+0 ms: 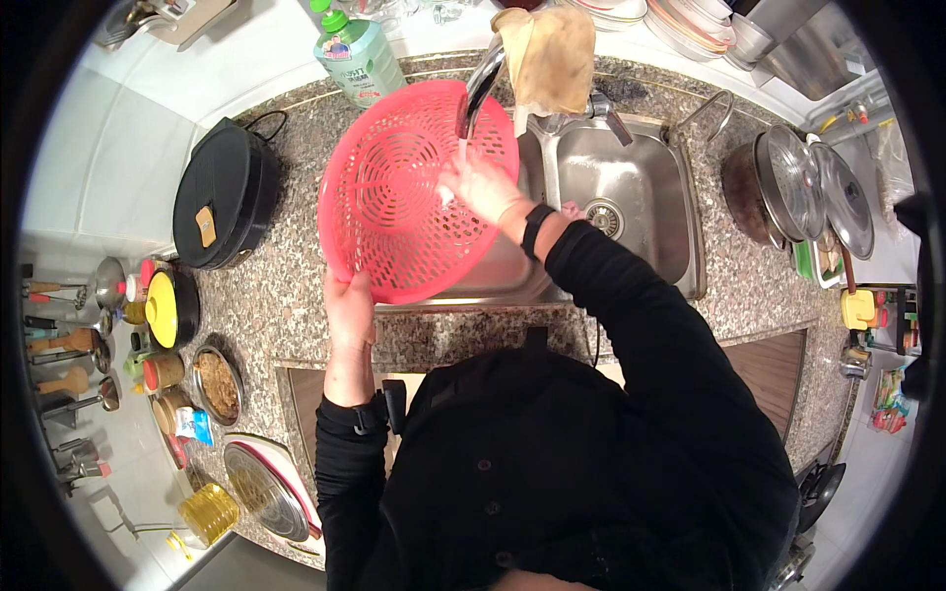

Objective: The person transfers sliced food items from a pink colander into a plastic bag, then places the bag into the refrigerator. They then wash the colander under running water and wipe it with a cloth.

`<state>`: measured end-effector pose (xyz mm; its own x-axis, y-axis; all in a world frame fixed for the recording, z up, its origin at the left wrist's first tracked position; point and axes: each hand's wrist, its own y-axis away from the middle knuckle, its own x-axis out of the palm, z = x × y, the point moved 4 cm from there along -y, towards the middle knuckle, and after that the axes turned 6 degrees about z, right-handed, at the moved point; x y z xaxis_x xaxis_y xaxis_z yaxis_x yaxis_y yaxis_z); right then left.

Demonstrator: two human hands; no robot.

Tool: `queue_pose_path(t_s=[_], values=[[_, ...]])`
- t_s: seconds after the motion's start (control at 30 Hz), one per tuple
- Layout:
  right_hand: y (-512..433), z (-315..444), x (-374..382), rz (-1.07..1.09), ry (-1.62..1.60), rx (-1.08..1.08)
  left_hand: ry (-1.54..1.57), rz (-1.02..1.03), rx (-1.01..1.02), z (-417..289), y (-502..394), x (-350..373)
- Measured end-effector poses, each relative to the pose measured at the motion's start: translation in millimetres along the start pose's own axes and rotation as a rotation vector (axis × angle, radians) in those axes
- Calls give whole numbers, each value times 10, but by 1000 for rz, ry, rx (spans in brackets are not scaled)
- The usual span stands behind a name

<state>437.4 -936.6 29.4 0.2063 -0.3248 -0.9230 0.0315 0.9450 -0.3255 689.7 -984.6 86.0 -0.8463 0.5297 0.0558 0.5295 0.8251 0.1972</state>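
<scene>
A pink plastic colander (399,177) is tilted over the left bowl of the stainless steel sink (510,277). My left hand (350,310) grips its rim at the near left. Under the chrome faucet spout (482,85), my right hand (479,185) reaches over the colander's inside, its fingers blurred. Water seems to run from the spout onto that hand. Something whitish shows at the fingertips, but I cannot tell whether it is held. A tan cloth (550,63) hangs over the faucet.
A green dish soap bottle (361,59) stands behind the colander. On the left are a black electric pan (225,196), a yellow-lidded pot (162,306) and a metal bowl of brown food (217,384). Pots with glass lids (791,181) stand right of the sink.
</scene>
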Motion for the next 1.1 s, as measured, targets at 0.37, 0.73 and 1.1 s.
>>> queue_pose_path(t_s=[0.37,0.73,1.1], values=[[423,864,287,199,-624,-425,101,-148,86,59,12,-103],[-2,88,-808,-139,-17,-198,39,-53,-69,100,6,-202],[-311,138,-484,-140,-146,-10,86,42,-117,184,246,4]])
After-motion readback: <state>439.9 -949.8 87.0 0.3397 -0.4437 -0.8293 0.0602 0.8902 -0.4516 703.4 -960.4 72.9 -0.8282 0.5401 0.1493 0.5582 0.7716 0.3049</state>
